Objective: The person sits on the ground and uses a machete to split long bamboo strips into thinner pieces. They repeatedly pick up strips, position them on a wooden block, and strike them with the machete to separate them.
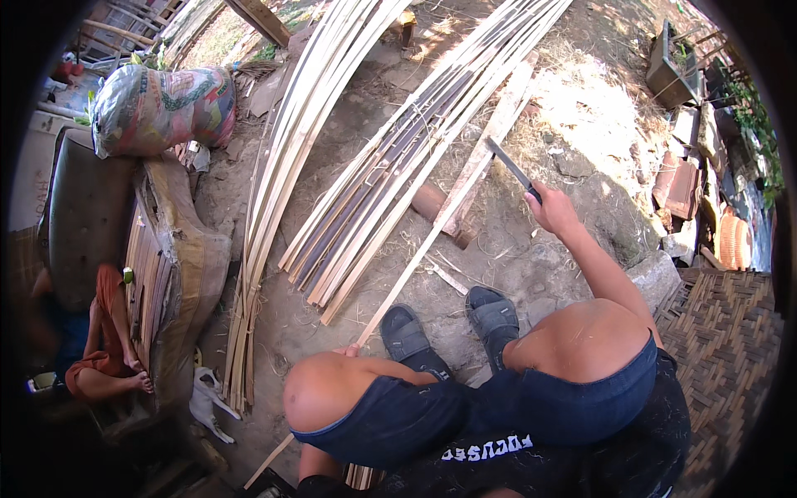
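My right hand (pixel 554 211) is wrapped round the dark handle of a knife (pixel 511 167). Its narrow blade points up and left, and the tip is beside a long bamboo strip (pixel 432 239). That pale strip runs slantwise from the upper right, past my left knee, to the lower left. My left hand (pixel 349 350) is closed on it beside the knee, with most of the fingers hidden behind the leg. Beyond, the strip lies along a flat wooden plank (pixel 502 116), which rests across a short log (pixel 440 214) on the ground.
Two bundles of long strips (pixel 286 158) (pixel 407 158) lie left of the plank. A white cat (pixel 209 407) is stretched out near the left bundle. At the far left another person's bare legs (pixel 108 332) show by a worn seat, below a stuffed sack (pixel 162 112). A woven mat (pixel 722 357) is at right.
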The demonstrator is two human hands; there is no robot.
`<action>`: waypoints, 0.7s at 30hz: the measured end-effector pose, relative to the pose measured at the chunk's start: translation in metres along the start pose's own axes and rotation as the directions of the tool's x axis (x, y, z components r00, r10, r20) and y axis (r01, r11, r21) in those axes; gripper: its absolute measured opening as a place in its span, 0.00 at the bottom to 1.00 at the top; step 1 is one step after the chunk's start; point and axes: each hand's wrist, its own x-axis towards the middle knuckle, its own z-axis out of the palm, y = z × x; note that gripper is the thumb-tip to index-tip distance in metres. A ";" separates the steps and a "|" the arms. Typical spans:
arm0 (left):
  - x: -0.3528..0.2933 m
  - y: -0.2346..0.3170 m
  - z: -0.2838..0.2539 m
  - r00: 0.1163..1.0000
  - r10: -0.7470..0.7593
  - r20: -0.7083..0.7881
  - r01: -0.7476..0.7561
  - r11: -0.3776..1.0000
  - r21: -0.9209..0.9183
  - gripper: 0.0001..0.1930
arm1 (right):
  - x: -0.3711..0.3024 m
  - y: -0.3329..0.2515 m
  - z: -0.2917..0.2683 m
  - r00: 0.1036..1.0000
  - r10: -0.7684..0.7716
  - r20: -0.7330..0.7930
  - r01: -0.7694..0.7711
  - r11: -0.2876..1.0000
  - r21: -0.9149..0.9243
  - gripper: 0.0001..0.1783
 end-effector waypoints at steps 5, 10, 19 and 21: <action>0.066 0.101 0.052 0.974 0.225 -0.017 -0.222 0.970 0.100 0.21 | -0.091 -0.103 0.032 0.856 -0.446 0.261 0.406 0.893 0.193 0.21; 0.060 0.121 0.032 0.954 0.298 -0.032 -0.282 0.928 0.245 0.20 | -0.049 -0.045 0.038 0.995 -0.094 0.037 0.084 0.973 0.214 0.20; 0.014 0.087 0.004 0.991 0.076 -0.111 -0.041 0.955 0.294 0.21 | -0.049 -0.004 0.036 0.999 -0.050 -0.020 0.052 0.992 0.111 0.22; 0.015 0.087 -0.004 0.997 -0.058 -0.060 0.067 0.984 0.164 0.22 | -0.059 -0.045 0.040 0.985 -0.152 0.084 0.134 0.973 0.188 0.22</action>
